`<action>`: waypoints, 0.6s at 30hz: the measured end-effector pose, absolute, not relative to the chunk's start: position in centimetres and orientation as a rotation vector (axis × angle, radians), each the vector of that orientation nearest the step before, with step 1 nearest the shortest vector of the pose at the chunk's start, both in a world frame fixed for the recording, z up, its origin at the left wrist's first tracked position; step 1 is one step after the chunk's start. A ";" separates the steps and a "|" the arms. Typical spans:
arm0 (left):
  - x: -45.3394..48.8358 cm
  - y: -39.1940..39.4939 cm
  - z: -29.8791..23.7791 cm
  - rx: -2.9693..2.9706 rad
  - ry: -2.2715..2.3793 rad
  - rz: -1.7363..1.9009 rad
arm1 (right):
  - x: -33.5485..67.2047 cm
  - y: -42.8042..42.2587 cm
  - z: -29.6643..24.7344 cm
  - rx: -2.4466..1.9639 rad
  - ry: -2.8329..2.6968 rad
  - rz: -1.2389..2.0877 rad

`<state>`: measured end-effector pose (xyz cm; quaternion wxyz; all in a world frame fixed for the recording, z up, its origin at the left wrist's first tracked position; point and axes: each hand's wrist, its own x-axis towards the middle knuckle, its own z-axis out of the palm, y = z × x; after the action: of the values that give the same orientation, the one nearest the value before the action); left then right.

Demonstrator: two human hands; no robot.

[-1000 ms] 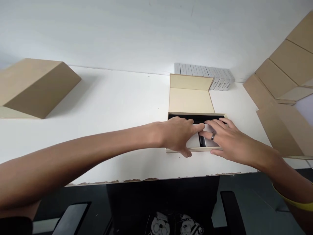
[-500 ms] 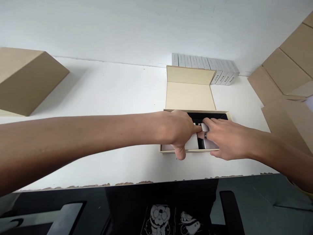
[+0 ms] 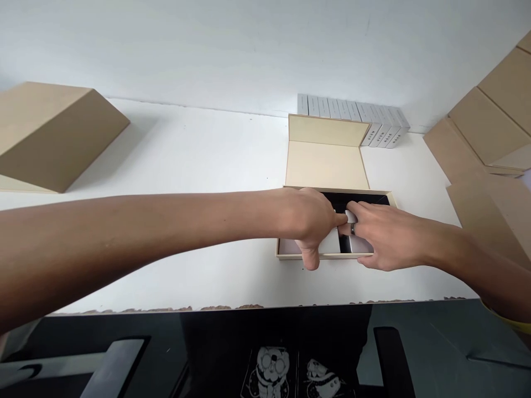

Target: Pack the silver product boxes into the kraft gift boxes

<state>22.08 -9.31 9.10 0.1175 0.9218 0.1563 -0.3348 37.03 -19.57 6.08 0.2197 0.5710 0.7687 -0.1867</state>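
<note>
An open beige gift box point(image 3: 286, 255) with a black lining lies on the white table, its lid point(image 3: 326, 163) folded back flat behind it. My left hand point(image 3: 309, 221) lies over the box's left half, fingers on a small white box point(image 3: 332, 243) inside, thumb hooked over the front rim. My right hand point(image 3: 379, 235), a dark ring on one finger, presses a second small white box point(image 3: 360, 245) in the right half. The fingertips of both hands meet at the middle, over a dark gap between the two white boxes.
A row of several small white boxes point(image 3: 352, 119) stands against the wall behind the lid. A closed tan box point(image 3: 58, 138) sits at the left. Several tan boxes point(image 3: 485, 132) are stacked at the right. The table's front edge point(image 3: 249, 305) runs near my body.
My left hand slid further over the box's left half and its thumb dropped over the front rim. The right hand stayed on the right white box. The view shifted slightly.
</note>
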 end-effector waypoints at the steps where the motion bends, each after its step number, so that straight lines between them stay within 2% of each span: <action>1: 22.1 -9.3 9.0 2.695 0.450 -0.973 | 37.0 -19.6 6.1 1.576 2.123 -0.518; 9: 21.1 -8.7 7.9 2.632 0.389 -0.839 | 37.1 -19.8 6.1 1.624 2.120 -0.598; 18: 21.9 -9.2 7.8 2.634 0.363 -0.852 | 37.6 -19.8 5.8 1.691 2.072 -0.697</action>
<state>21.91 -9.16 7.82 0.1740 0.9290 0.1280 -0.3005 37.61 -19.80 5.77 0.1876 0.6011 0.7363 -0.2477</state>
